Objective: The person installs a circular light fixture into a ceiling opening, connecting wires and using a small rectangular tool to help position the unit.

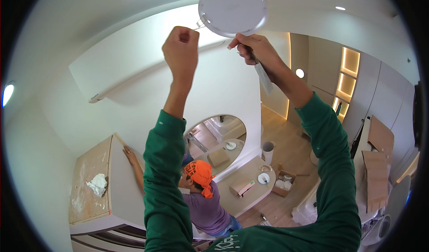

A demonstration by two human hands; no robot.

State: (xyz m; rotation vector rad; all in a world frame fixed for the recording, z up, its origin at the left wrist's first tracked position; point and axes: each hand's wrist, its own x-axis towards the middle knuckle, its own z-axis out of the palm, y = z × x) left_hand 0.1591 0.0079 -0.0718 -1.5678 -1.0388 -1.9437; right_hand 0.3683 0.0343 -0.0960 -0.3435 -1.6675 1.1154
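Note:
Overhead, a round white ceiling light panel (232, 8) hangs with small clips around its rim. My left hand (181, 50) is raised at the panel's left side, its fingers closed in a pinch. A thin wire-like piece (200, 26) runs between that hand and the panel's edge; what exactly the fingers hold is hidden. Beneath the panel's lower rim, my right hand (258, 50) is closed around a putty knife (263, 78), whose pale blade points downward. The thumb and index finger of this hand reach up to the rim.
Below, a person (208, 205) in an orange head cloth rests a hand on a tall cabinet (89, 162), which bears a white putty lump (97, 185). An oval mirror (219, 140) hangs above a counter (228, 200). Cardboard sheets (376, 176) and an open box (283, 182) are at right.

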